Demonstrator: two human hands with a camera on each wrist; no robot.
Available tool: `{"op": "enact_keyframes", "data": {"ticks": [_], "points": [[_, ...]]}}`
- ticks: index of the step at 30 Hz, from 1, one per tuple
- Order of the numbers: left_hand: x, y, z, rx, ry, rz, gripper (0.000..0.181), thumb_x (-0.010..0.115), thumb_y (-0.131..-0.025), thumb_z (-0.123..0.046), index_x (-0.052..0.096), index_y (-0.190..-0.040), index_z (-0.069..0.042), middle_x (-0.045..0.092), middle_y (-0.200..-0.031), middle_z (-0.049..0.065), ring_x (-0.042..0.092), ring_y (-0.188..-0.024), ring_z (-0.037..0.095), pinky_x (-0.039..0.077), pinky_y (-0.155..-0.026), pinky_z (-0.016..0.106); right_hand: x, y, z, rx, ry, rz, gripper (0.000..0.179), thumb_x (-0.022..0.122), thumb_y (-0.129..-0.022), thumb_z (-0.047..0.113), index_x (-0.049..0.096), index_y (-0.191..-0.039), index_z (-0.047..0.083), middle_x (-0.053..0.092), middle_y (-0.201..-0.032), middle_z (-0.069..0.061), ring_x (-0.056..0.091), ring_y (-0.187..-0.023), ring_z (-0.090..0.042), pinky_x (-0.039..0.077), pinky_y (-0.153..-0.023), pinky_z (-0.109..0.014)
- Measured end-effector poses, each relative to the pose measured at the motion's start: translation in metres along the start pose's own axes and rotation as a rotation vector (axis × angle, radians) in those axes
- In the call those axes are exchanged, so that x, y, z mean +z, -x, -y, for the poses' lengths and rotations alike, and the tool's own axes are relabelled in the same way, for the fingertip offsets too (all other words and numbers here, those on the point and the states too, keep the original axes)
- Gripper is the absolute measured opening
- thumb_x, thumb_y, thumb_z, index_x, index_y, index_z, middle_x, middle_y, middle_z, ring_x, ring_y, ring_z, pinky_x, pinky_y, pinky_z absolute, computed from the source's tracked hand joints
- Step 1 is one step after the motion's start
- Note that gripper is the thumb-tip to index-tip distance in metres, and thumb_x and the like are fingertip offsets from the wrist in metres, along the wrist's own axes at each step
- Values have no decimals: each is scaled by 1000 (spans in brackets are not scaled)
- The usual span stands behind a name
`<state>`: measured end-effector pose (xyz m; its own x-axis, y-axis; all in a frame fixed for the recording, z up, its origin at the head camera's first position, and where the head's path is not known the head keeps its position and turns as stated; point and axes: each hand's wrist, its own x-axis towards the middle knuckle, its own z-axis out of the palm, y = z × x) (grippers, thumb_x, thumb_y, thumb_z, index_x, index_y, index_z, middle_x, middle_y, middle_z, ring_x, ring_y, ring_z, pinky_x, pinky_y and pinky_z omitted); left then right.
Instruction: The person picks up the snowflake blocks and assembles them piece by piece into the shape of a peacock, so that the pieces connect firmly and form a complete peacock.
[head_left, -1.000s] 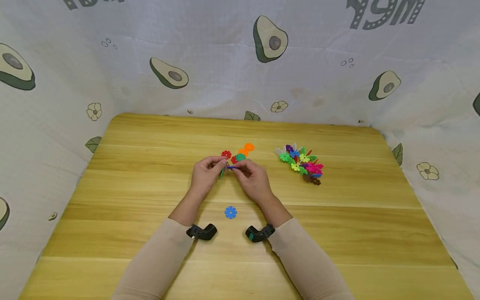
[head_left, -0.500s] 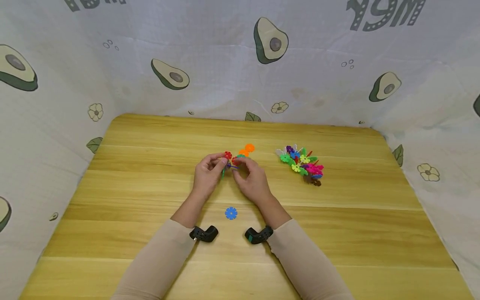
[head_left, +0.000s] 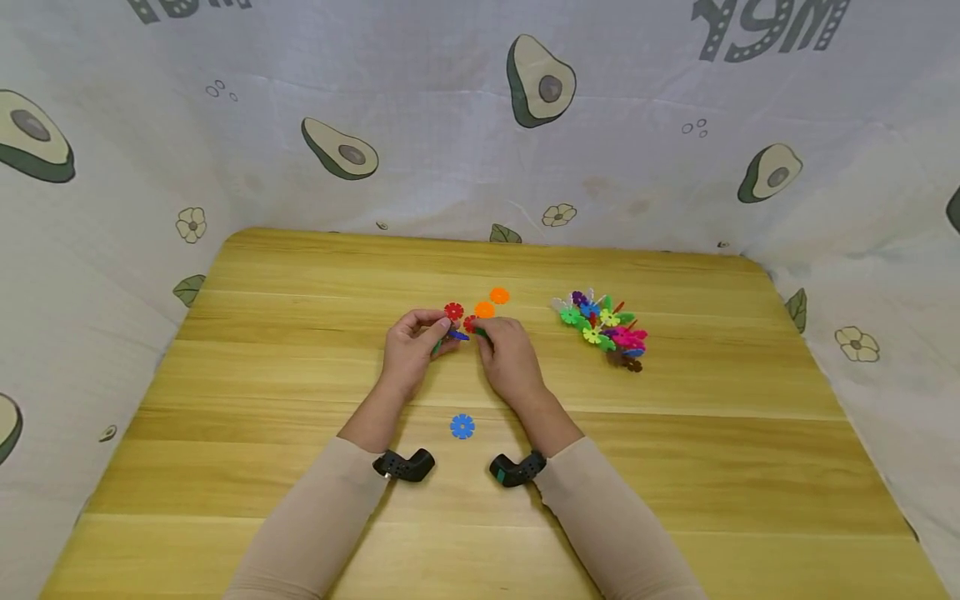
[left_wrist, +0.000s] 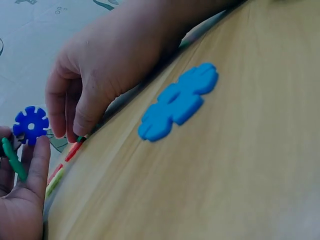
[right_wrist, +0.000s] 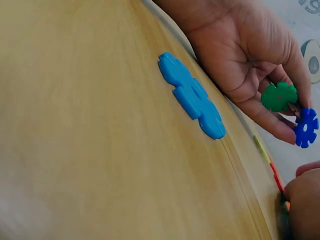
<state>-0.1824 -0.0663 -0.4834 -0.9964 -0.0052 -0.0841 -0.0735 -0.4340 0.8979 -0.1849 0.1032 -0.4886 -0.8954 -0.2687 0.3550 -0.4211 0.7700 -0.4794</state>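
Note:
My left hand (head_left: 441, 330) pinches a green disc (right_wrist: 279, 96) joined to a small blue disc (right_wrist: 305, 127), held just above the wooden table (head_left: 300, 375). The blue disc (left_wrist: 31, 125) sticks up past the fingertips (left_wrist: 40, 150). My right hand (head_left: 483, 333) is a little to the right, its fingertips (left_wrist: 75, 125) down on the table around a dark green disc (head_left: 480, 332) that is mostly hidden. Red discs (head_left: 453, 311) and orange discs (head_left: 484, 309) lie just beyond both hands. A flat blue disc (head_left: 462, 427) lies between my wrists.
A pile of several coloured discs (head_left: 603, 329) lies to the right of my hands. Avocado-print cloth (head_left: 480, 150) walls the table on the back and both sides. Black wrist cameras (head_left: 405, 464) sit on both forearms.
My right hand let go of the pieces in the left hand and shifted right. The dark green disc that lay beside the red ones is now under the right fingertips.

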Motion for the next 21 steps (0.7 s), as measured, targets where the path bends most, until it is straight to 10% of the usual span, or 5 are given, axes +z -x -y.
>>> {"op": "enact_keyframes", "data": {"ticks": [10, 21], "points": [[-1, 2, -1, -24, -34, 75, 17, 57, -102, 1, 55, -118, 8, 65, -108, 8, 74, -93, 13, 64, -84, 34, -1, 1, 2, 114, -82, -216, 22, 61, -101, 5, 70, -120, -1, 74, -116, -18, 72, -109, -31, 60, -94, -41], [1, 4, -1, -69, 18, 118, 29, 58, -100, 4, 48, -127, 7, 67, -95, -2, 70, -92, 15, 65, -78, 35, 2, 1, -4, 283, -859, -325, 24, 65, -98, 2, 65, -121, -5, 66, -115, -20, 67, -93, -12, 58, -81, -16]]}}
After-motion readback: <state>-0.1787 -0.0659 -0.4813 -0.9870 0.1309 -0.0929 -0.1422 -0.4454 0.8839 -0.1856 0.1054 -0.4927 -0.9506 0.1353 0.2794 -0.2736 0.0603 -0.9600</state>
